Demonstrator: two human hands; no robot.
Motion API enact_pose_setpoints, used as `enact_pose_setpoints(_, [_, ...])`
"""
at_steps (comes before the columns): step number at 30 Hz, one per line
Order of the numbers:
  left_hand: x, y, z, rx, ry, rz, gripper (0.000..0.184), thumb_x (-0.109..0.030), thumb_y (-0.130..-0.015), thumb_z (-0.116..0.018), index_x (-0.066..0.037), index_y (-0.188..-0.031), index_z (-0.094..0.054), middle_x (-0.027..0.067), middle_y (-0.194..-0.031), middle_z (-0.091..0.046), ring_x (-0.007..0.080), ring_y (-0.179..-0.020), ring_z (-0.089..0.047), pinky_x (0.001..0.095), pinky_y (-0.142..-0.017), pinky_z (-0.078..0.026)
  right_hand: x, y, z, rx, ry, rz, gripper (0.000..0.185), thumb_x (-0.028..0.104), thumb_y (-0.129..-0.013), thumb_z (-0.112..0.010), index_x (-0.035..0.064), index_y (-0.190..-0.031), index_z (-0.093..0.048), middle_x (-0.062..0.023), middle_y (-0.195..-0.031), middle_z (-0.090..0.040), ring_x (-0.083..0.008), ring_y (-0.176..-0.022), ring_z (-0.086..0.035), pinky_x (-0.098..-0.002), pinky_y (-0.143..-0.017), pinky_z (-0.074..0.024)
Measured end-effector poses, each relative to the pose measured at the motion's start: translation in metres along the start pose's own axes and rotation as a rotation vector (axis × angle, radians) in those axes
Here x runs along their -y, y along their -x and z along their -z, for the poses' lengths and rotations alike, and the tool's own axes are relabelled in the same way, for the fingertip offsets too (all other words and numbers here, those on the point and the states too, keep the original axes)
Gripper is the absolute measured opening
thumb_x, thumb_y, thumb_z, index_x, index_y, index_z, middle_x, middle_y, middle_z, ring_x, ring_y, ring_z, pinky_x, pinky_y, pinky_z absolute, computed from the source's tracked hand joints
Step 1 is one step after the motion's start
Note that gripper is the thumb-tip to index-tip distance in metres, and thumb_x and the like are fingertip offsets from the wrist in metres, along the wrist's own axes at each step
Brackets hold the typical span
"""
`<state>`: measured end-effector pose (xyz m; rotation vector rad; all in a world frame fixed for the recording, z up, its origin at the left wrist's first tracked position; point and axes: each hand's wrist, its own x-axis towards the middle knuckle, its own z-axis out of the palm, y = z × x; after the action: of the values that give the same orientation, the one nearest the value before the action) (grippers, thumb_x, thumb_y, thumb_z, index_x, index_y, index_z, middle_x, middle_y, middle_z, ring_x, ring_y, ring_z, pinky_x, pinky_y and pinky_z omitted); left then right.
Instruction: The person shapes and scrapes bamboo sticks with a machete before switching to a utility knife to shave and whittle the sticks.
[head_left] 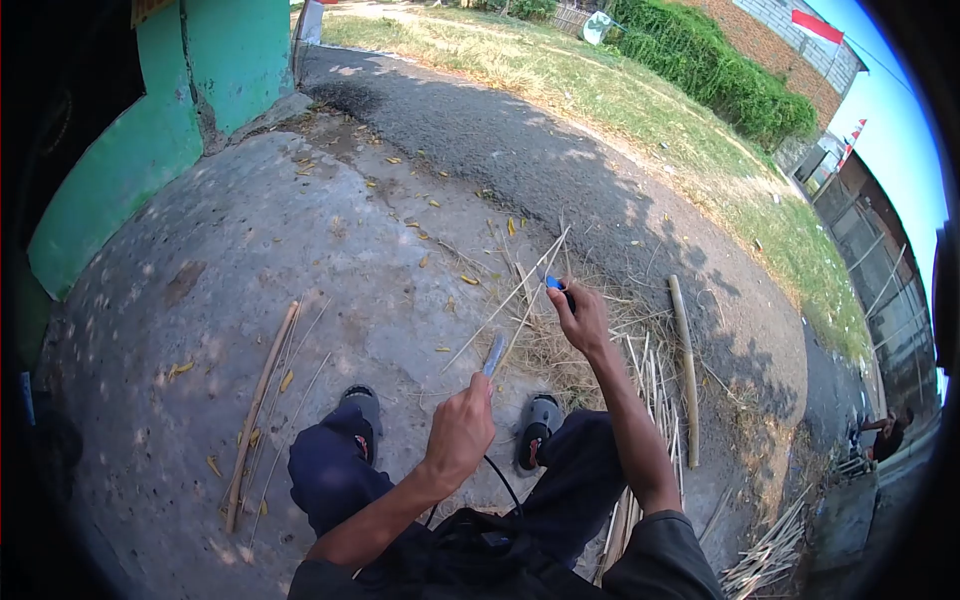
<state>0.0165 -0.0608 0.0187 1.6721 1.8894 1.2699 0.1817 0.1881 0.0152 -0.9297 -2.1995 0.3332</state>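
Observation:
My left hand is closed around the handle of a knife, whose grey blade points up and away from me. Further forward, my right hand grips a small tool with a blue and black handle. A short greyish tip shows at its far end; its exact kind is unclear. Thin pale strips, probably split bamboo, cross the ground just beyond both hands. I cannot tell whether either tool touches them. Both hands are above the ground between and ahead of my feet.
Shavings and long split strips lie by my right leg, beside a thick pole. More sticks rest at left. A strip bundle lies lower right. A green wall stands left; another person sits far right.

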Motion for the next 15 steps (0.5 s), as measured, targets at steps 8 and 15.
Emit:
enact_pose_setpoints(8, [-0.004,0.039,0.001,0.165,-0.024,-0.023,0.012,-0.011,-0.106,-0.055,0.0,-0.101,-0.054,0.027,-0.076,-0.067,0.049,-0.074,-0.068,0.0583,-0.064,-0.051,-0.177,0.023,0.006,-0.098,0.143,-0.589,0.059,0.053,-0.104,-0.057,-0.0017,-0.096,-0.076,-0.0234,-0.074,-0.069,-0.0409,-0.07,-0.066,-0.0477,-0.068,-0.0502])
enact_pose_setpoints(15, [0.053,0.014,0.017,0.194,0.203,0.123,0.025,-0.018,-0.111,-0.048,0.001,-0.105,-0.063,0.0149,-0.071,-0.065,0.0283,-0.062,-0.067,0.0421,-0.063,-0.05,-0.197,0.083,0.019,0.832,0.073,-1.079,0.066,0.064,-0.1,-0.058,0.0034,-0.105,-0.083,-0.0137,-0.086,-0.074,-0.0244,-0.066,-0.064,-0.0416,-0.067,-0.053])
